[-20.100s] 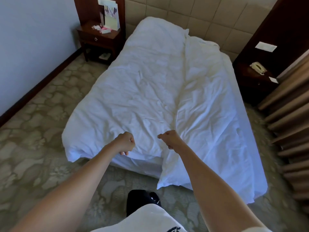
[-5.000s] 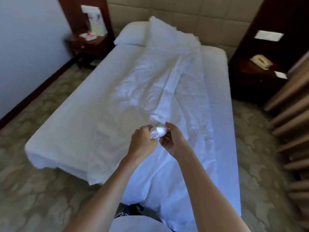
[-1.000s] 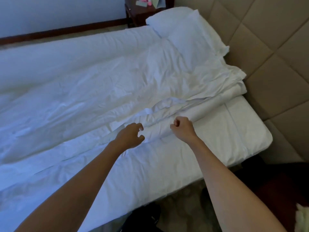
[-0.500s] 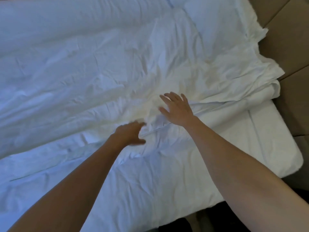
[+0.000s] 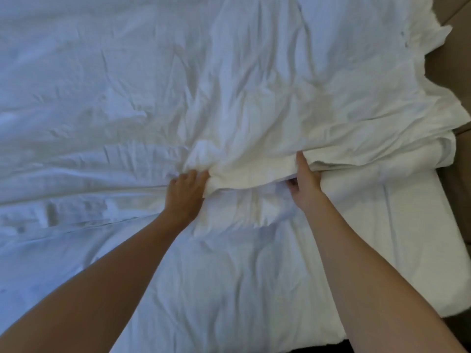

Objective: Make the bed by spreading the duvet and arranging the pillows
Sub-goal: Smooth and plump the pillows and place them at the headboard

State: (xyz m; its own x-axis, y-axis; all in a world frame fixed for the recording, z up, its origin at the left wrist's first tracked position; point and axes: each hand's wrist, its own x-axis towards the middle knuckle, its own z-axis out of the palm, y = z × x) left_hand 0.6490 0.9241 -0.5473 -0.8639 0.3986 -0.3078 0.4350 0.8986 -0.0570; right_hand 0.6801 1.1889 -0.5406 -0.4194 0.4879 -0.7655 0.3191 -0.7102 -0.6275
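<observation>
Nearest lies the bare sheet of the bed (image 5: 254, 289), two forearms reaching across it from the near edge. Beyond, the left hand (image 5: 184, 191) bunches a fold of the duvet (image 5: 254, 103) in curled fingers, while the right hand (image 5: 304, 178) slides under the duvet's near edge, thumb on top, pinching the layers. Both seem set to draw that edge toward the near side, since the duvet sits gathered over the far part of the mattress. At far right the padded headboard (image 5: 456, 72) shows.
</observation>
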